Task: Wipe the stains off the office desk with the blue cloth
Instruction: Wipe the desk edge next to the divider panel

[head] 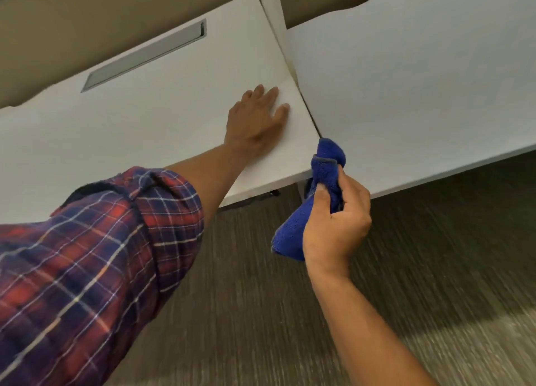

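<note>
The white office desk [162,118] fills the upper left of the head view. My left hand [256,118] lies flat on it near its right edge, fingers apart, holding nothing. My right hand [338,220] grips the bunched blue cloth [326,171] just off the desk's front right corner. The cloth's upper end touches the narrow gap between this desk and a second white desk [420,89] on the right. Its lower end hangs beside my palm. No stain is plain to see on the white tops.
A grey cable slot [145,56] is set into the left desk near its back edge. A white divider panel [271,11] rises between the two desks at the back. Grey-brown carpet [435,269] lies below the desks' front edges.
</note>
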`<state>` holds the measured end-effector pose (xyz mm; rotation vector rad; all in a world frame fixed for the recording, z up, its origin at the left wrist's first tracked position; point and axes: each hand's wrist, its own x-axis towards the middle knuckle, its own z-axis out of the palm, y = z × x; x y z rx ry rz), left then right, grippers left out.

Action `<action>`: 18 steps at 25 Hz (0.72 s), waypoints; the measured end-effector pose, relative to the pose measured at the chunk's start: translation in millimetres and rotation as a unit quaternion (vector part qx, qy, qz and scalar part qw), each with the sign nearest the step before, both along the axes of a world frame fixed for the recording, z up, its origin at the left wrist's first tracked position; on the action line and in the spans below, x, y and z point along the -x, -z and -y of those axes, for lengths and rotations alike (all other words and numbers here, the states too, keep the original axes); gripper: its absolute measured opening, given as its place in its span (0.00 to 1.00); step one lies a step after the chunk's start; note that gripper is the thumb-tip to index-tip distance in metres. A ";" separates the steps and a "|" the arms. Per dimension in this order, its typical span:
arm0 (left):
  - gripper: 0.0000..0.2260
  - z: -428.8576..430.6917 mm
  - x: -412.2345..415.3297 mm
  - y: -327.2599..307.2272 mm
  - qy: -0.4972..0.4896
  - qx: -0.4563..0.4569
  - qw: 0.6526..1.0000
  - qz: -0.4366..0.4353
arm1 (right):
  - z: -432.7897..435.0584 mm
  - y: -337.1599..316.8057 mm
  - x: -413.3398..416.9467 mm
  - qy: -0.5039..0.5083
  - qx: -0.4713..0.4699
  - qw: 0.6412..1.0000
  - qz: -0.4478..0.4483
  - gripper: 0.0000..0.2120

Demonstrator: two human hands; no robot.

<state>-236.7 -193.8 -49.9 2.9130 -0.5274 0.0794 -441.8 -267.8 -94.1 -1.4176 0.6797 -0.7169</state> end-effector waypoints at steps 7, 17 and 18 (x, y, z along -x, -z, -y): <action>0.28 -1.1 0.3 -1.2 -0.004 0.020 1.000 -0.017 | -5.3 7.8 -4.3 0.012 0.024 0.999 0.017 0.14; 0.26 -166.5 -1.2 -32.7 0.065 0.077 0.994 -0.046 | -37.5 3.4 -22.9 0.120 0.035 0.992 -0.003 0.12; 0.27 -195.3 1.3 -31.5 0.054 0.065 0.996 -0.034 | -44.3 3.2 -24.7 0.124 0.039 0.991 -0.008 0.12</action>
